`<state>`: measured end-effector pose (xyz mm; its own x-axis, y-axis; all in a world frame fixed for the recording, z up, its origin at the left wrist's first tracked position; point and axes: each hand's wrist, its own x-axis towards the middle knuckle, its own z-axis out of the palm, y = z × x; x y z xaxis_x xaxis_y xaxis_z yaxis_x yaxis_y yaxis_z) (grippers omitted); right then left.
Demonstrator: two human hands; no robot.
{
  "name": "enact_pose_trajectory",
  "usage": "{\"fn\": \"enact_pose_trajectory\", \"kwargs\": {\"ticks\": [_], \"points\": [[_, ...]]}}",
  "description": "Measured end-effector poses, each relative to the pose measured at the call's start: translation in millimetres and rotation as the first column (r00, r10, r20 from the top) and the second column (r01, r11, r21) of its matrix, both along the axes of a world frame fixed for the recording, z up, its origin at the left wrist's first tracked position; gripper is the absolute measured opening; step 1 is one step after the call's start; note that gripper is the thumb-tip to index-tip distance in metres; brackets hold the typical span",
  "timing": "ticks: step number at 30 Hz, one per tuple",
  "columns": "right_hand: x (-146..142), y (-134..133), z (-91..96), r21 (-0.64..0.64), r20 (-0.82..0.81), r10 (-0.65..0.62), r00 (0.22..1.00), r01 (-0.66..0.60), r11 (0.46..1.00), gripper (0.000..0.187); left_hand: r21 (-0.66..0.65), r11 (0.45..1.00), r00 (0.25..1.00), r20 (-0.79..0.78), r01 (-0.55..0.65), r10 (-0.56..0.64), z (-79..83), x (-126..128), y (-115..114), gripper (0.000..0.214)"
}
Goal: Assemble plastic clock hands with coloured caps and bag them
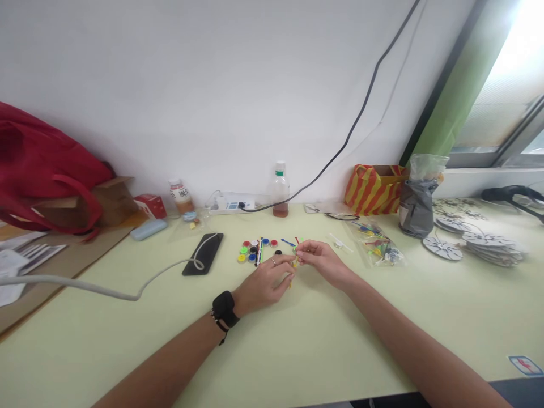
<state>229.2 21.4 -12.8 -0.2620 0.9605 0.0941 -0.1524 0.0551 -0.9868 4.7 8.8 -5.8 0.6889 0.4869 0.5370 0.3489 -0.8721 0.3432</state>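
My left hand (267, 281) and my right hand (323, 262) meet above the middle of the table, fingertips almost touching. Between them shows a thin yellow plastic stick (295, 263), partly hidden by the left fingers. The right thumb and forefinger are pinched together, with a bit of green at their tips. The left fingers are bent around the yellow stick. Just beyond lie a blue stick (288, 242) and a red stick (297, 240). Left of these are several small round coloured discs (242, 258) and a row of thin coloured sticks (260, 249).
A black phone (203, 255) with a pale cable lies left. Clear bags of coloured pieces (380, 243) lie right, before a striped bag (374, 190). A bottle (280, 192) and a power strip (232, 204) stand by the wall. Stacked grey discs (488, 241) are far right.
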Motion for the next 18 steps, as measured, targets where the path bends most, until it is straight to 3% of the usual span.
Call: {"fn": "enact_pose_trajectory", "kwargs": {"ticks": [3, 7, 12, 18], "points": [[0.3, -0.1, 0.6, 0.023, 0.037, -0.011, 0.999, 0.010, 1.000, 0.036, 0.142, 0.988, 0.990, -0.133, 0.055, -0.036, 3.1, -1.5, 2.9, 0.024], [0.4, -0.9, 2.4, 0.125, 0.152, -0.105, 0.983, 0.086, 0.988, 0.041, 0.281, 0.959, 0.982, -0.186, 0.027, 0.027, 6.6, -5.4, 7.8, 0.031], [-3.4, -5.6, 5.2, 0.341, 0.278, -0.147, 0.949, 0.045, 0.939, 0.035, 0.251, 0.967, 0.990, -0.121, -0.040, 0.072, 6.7, -9.9, 11.2, 0.029], [-6.8, -13.3, 6.8, 0.417, 0.269, -0.167, 0.949, 0.042, 0.908, 0.045, 0.207, 0.976, 0.997, -0.019, -0.063, 0.068, 4.4, -8.8, 13.0, 0.022]]}}
